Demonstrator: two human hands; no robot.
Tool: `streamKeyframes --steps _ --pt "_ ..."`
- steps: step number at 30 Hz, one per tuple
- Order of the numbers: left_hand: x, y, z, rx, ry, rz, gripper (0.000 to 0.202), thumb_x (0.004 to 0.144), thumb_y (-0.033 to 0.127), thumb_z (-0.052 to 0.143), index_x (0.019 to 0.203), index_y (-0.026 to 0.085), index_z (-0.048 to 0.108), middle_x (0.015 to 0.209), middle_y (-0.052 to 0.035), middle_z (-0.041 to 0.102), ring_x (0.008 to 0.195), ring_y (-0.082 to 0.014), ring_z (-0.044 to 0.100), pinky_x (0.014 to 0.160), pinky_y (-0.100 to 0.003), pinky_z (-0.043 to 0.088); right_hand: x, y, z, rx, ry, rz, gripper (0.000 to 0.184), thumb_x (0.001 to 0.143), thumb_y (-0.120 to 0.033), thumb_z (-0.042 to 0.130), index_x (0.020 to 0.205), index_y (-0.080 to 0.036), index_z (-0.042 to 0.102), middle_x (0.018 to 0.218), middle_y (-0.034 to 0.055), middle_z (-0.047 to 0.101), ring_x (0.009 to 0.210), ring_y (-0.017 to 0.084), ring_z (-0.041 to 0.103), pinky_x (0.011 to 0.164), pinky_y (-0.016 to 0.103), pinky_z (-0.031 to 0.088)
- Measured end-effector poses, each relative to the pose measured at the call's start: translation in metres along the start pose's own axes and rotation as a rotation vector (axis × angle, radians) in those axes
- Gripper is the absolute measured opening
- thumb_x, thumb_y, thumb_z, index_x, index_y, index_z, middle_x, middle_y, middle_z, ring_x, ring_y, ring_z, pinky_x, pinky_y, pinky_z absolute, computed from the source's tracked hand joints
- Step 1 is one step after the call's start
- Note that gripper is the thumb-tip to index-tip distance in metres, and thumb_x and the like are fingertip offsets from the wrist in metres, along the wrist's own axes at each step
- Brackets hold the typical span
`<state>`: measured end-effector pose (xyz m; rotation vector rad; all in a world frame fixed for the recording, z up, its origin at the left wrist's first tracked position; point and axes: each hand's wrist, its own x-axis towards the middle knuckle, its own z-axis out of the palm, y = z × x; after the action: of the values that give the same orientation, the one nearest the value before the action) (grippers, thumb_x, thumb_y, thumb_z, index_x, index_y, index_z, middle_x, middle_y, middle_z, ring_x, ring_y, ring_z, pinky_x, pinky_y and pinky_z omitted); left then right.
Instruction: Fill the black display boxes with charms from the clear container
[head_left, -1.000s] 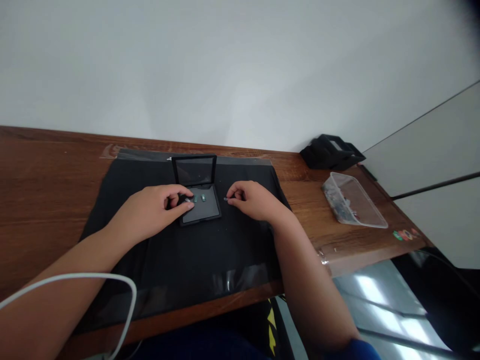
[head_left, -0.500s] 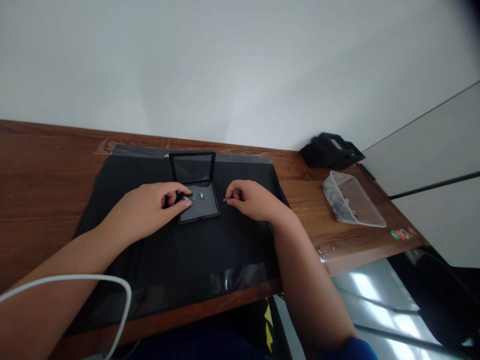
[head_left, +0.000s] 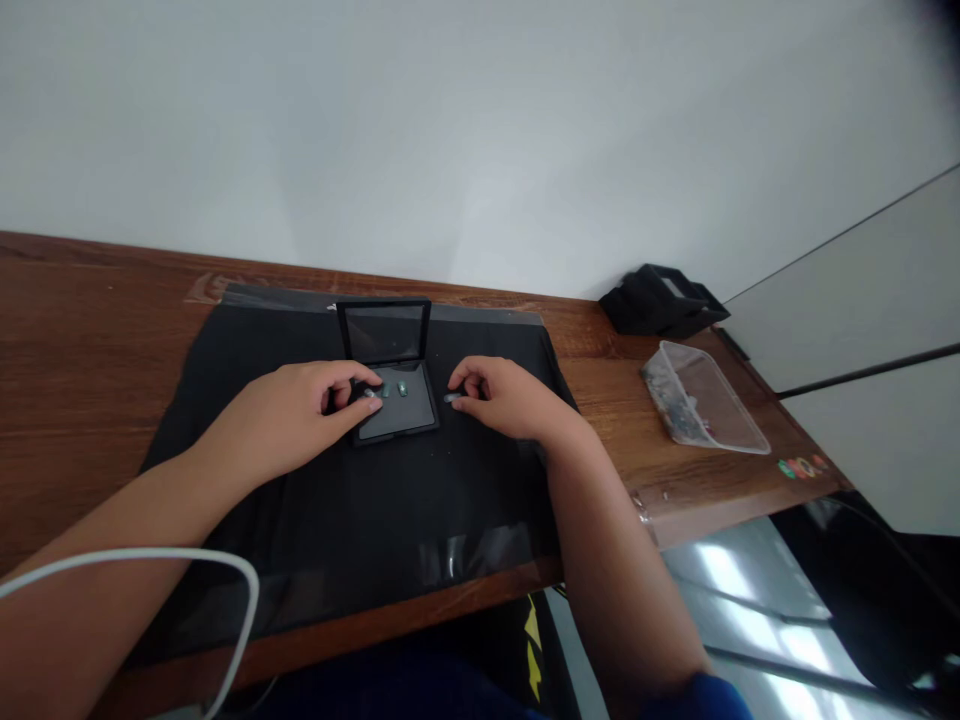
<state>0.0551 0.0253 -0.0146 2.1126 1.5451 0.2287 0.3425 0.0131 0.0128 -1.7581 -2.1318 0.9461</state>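
Note:
A small black hinged case (head_left: 417, 417) lies open on a black mat (head_left: 345, 510), its lid (head_left: 384, 332) standing upright. Two tiny green pieces (head_left: 394, 390) rest on the case's grey inner pad. My left hand (head_left: 300, 415) rests on the case's left edge, its fingers curled, thumb and forefinger pinched on a small pale piece beside the green ones. Just right of the case, my right hand (head_left: 501, 397) lies on the mat, pinching a small pale piece between thumb and forefinger.
The mat covers a brown wooden desk (head_left: 90, 350) against a white wall. A clear plastic tub (head_left: 701, 400) with small parts and a black holder (head_left: 660, 300) sit at the right. A white cable (head_left: 225, 590) loops at lower left. The desk's right edge drops to the floor.
Both hands stay in nearly the same place by the case. The view has shifted slightly, and my right hand's pinch has edged a little nearer the case.

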Motion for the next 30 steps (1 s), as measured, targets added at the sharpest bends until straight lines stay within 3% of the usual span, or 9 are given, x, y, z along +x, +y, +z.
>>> streamKeyframes --steps 3,9,14,18,30 --pt "0.0 0.001 0.0 -0.005 -0.003 0.001 0.052 0.094 0.07 0.056 0.123 0.035 0.08 0.079 -0.0011 0.069 0.063 -0.0194 0.06 0.056 -0.033 0.037 0.0 -0.002 0.0 -0.029 0.001 0.001 0.01 0.093 -0.012 0.078 0.1 -0.018 0.076 0.075 -0.0052 0.064 0.067 0.011 0.053 0.068 0.027 0.036" --pt "0.001 0.002 0.0 0.01 -0.005 0.003 0.051 0.096 0.067 0.054 0.125 0.034 0.08 0.078 0.0001 0.068 0.062 -0.0182 0.059 0.055 -0.032 0.036 0.002 -0.003 0.001 -0.116 0.128 -0.067 0.007 0.096 -0.014 0.076 0.1 -0.018 0.08 0.084 -0.0011 0.067 0.075 0.012 0.056 0.07 0.028 0.036" --pt "0.001 0.001 0.0 -0.012 0.012 0.005 0.05 0.093 0.067 0.058 0.123 0.035 0.081 0.078 -0.0011 0.07 0.061 -0.019 0.059 0.054 -0.033 0.036 0.001 -0.004 0.001 -0.128 0.083 -0.006 0.009 0.095 -0.019 0.08 0.103 -0.018 0.079 0.088 -0.0004 0.069 0.075 0.013 0.057 0.07 0.028 0.037" --pt "0.0 0.001 0.0 -0.003 0.007 0.007 0.052 0.093 0.069 0.056 0.122 0.035 0.081 0.079 -0.001 0.07 0.062 -0.0191 0.06 0.055 -0.032 0.037 0.0 -0.005 0.002 -0.122 0.046 0.002 0.003 0.096 -0.017 0.076 0.095 -0.019 0.076 0.085 -0.0005 0.07 0.075 0.013 0.058 0.07 0.028 0.036" --pt "0.001 0.001 -0.001 -0.054 -0.011 -0.023 0.051 0.091 0.071 0.062 0.122 0.035 0.081 0.078 -0.0004 0.069 0.063 -0.0195 0.06 0.056 -0.032 0.038 0.003 -0.011 0.015 -0.007 0.211 -0.212 0.008 0.101 -0.015 0.061 0.103 -0.021 0.065 0.102 0.0038 0.073 0.089 0.018 0.062 0.08 0.029 0.042"
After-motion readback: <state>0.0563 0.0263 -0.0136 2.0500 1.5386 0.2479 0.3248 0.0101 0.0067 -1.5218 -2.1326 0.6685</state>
